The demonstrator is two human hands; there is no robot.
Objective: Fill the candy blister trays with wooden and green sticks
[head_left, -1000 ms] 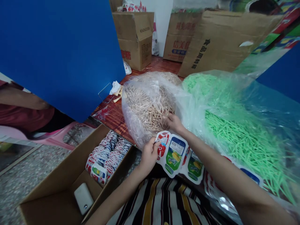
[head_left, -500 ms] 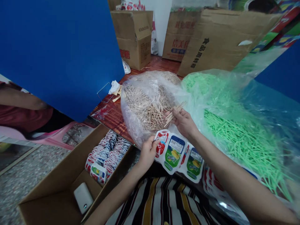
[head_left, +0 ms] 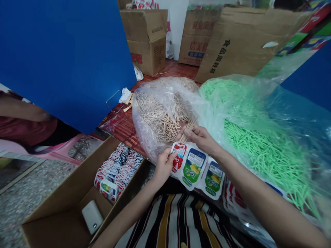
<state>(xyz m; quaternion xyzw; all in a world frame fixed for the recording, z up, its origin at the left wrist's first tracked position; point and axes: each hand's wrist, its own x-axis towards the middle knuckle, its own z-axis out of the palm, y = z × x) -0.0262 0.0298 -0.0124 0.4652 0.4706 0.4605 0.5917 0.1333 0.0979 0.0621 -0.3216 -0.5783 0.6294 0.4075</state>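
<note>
My left hand (head_left: pixel 164 166) pinches the left end of a strip of printed drink packets (head_left: pixel 193 168), red at that end and green and blue beyond. A small bundle of thin pale sticks (head_left: pixel 188 130) is gripped in the fingers of my right hand (head_left: pixel 200 137), its lower ends close above the packets. Whether the sticks touch the strip, I cannot tell. Behind it a clear plastic bag (head_left: pixel 144 129) lies open, full of loose pale sticks (head_left: pixel 157 110). More packets (head_left: pixel 234 196) lie under my right forearm.
Right of the stick bag is a bag of green sticks (head_left: pixel 258 151). A cardboard box (head_left: pixel 51 206) at lower left holds stacked packets (head_left: pixel 119 172) and a white device (head_left: pixel 92 217). Cartons (head_left: pixel 144 38) stand behind. A blue panel (head_left: pixel 64 58) partly hides another person's arm (head_left: pixel 23 106).
My right hand has moved slightly down and left with the stick bundle, which now stands more upright near the packets. My left hand keeps its hold on the strip.
</note>
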